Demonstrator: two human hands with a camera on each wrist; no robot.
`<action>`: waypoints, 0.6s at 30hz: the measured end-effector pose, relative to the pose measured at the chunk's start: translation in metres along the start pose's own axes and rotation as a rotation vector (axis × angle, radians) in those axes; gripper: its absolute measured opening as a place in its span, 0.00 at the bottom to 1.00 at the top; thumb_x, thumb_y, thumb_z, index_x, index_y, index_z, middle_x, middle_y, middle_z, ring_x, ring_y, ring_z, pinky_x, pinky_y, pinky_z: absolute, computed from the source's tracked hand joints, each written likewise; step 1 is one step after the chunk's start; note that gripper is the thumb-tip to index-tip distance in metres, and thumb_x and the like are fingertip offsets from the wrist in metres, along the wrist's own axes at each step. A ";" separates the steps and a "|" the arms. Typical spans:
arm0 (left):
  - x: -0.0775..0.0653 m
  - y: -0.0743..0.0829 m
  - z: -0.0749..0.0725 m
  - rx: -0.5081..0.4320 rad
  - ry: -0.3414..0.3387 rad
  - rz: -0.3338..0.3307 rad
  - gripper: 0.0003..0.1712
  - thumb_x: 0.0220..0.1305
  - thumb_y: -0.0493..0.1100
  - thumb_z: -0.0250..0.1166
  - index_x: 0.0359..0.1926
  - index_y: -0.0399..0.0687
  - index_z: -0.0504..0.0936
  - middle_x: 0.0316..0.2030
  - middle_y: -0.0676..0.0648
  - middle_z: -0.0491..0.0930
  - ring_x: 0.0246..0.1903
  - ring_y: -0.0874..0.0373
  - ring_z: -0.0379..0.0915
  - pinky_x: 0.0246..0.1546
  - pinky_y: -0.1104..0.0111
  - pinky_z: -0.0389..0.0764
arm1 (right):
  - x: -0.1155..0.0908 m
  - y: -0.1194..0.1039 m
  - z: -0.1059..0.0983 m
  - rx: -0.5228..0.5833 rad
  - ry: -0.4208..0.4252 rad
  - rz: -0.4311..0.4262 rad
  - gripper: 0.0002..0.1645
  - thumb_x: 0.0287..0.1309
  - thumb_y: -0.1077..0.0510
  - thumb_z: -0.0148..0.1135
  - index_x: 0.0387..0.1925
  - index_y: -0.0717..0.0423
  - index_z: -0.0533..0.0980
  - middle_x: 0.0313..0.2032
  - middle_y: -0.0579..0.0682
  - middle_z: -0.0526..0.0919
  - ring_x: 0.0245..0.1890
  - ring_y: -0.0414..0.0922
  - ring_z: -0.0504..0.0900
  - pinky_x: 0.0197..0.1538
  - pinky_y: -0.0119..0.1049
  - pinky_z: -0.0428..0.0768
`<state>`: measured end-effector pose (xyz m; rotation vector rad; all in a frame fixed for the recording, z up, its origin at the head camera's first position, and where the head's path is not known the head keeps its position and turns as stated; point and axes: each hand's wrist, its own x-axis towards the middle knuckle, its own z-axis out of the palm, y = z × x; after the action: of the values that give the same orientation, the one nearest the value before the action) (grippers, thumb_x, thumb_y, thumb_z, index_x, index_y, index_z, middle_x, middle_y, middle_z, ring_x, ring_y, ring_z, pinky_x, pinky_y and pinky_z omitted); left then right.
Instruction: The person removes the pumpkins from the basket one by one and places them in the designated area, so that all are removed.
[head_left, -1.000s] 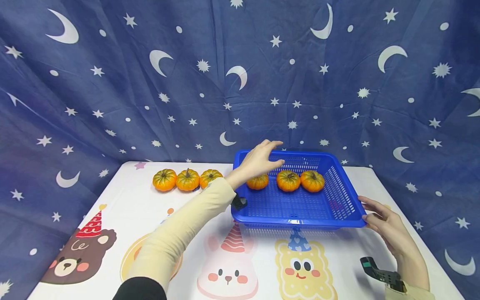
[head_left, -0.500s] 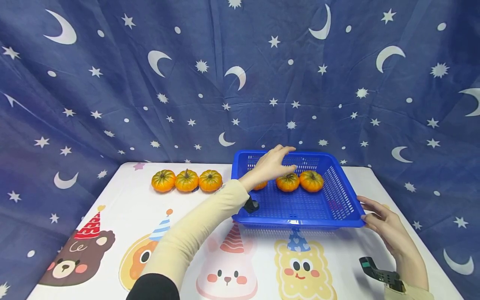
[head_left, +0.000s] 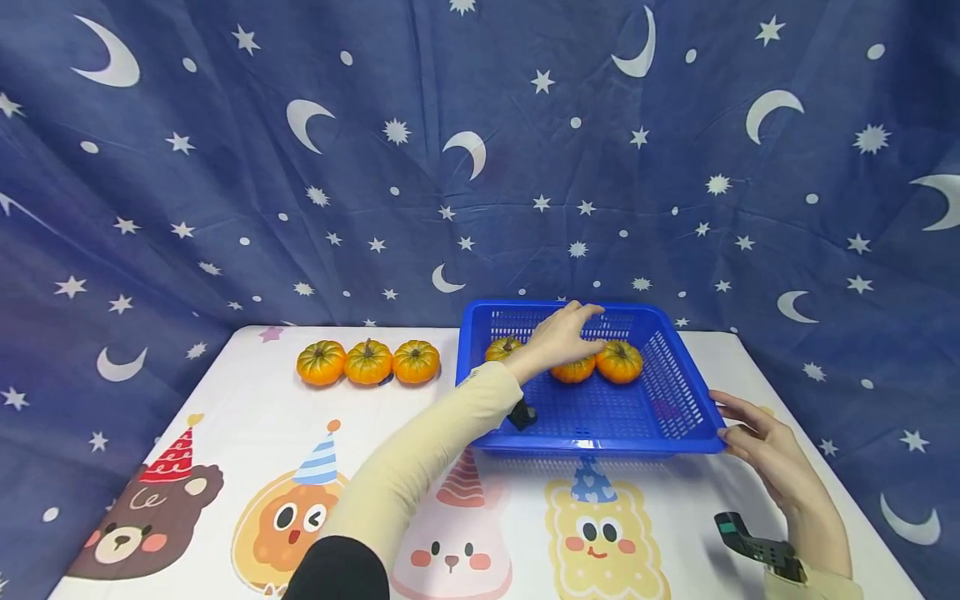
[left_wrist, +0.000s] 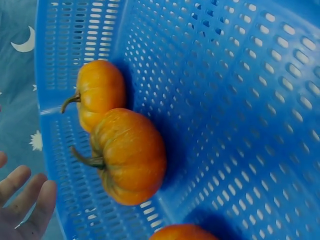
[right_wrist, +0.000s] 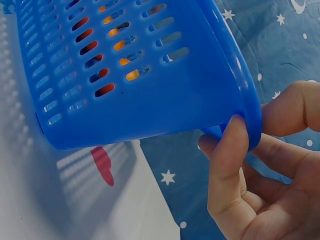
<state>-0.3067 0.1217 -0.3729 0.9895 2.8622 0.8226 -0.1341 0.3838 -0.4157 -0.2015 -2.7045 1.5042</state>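
A blue plastic basket (head_left: 600, 446) with slotted walls holds three small orange pumpkins: a left one (head_left: 501, 348), a middle one (head_left: 573, 370) and a right one (head_left: 619, 362). Over the middle pumpkin reaches my left hand (head_left: 558, 337), fingers spread and holding nothing. From the left wrist, the hand (left_wrist: 27, 205) appears apart from the stemmed pumpkins (left_wrist: 132, 155), beyond the basket wall. My right hand (head_left: 765, 446) grips the basket's near right corner. Up close, its thumb and fingers (right_wrist: 232, 145) pinch the rim.
Left of the basket, three more pumpkins (head_left: 368, 362) stand in a row on the white table cover (head_left: 375, 433), which has cartoon prints. Behind the table hangs a dark blue curtain (head_left: 525, 167) with moons and stars.
My left hand has moved right and slightly down over the basket, from the left pumpkin to above the middle one. The right hand keeps its grip on the corner.
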 end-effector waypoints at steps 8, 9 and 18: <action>0.014 0.000 0.018 -0.018 -0.009 -0.038 0.33 0.62 0.56 0.62 0.67 0.55 0.69 0.55 0.47 0.75 0.47 0.55 0.75 0.46 0.64 0.79 | 0.001 -0.002 0.000 0.013 0.001 0.000 0.33 0.64 0.63 0.51 0.69 0.65 0.58 0.60 0.58 0.57 0.39 0.25 0.74 0.41 0.22 0.80; 0.016 0.001 0.020 -0.016 -0.008 -0.040 0.33 0.62 0.56 0.62 0.66 0.54 0.69 0.54 0.47 0.75 0.46 0.55 0.75 0.45 0.64 0.78 | 0.000 -0.002 0.000 0.010 0.001 0.000 0.33 0.64 0.64 0.51 0.69 0.65 0.58 0.60 0.58 0.57 0.39 0.24 0.74 0.41 0.22 0.80; 0.026 0.012 0.033 -0.006 -0.019 -0.052 0.32 0.61 0.56 0.62 0.66 0.56 0.70 0.53 0.50 0.75 0.46 0.57 0.75 0.47 0.66 0.78 | 0.001 -0.001 0.000 0.001 0.003 0.007 0.32 0.64 0.64 0.50 0.69 0.65 0.58 0.60 0.60 0.57 0.39 0.23 0.74 0.40 0.22 0.80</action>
<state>-0.3152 0.1601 -0.3916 0.9135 2.8543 0.8122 -0.1349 0.3834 -0.4152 -0.2132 -2.7041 1.5053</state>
